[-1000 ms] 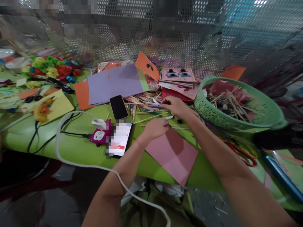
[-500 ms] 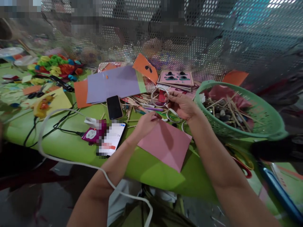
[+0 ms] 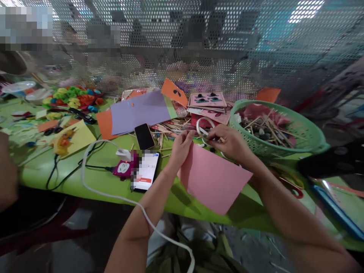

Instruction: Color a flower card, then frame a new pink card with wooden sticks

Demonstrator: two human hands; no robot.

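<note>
The corner of a sheet of pink paper is pinched in my left hand. The sheet is tilted, raised off the green table, and its lower edge reaches toward my body. My right hand is closed on a thin white ring that looks like a roll of tape. It is just above the paper's top edge, close to my left fingertips. Whether a strip of tape runs between the hands is too small to tell.
A green basket with sticks and stones stands right. Behind lie purple sheets and stacked pink cards. Two phones, one dark, one lit, lie left beside a purple power adapter. A white cable crosses my left forearm.
My left hand has taken hold of the pink paper and lifted it from the table. My right hand has moved lower with the tape roll. The view has shifted slightly.
</note>
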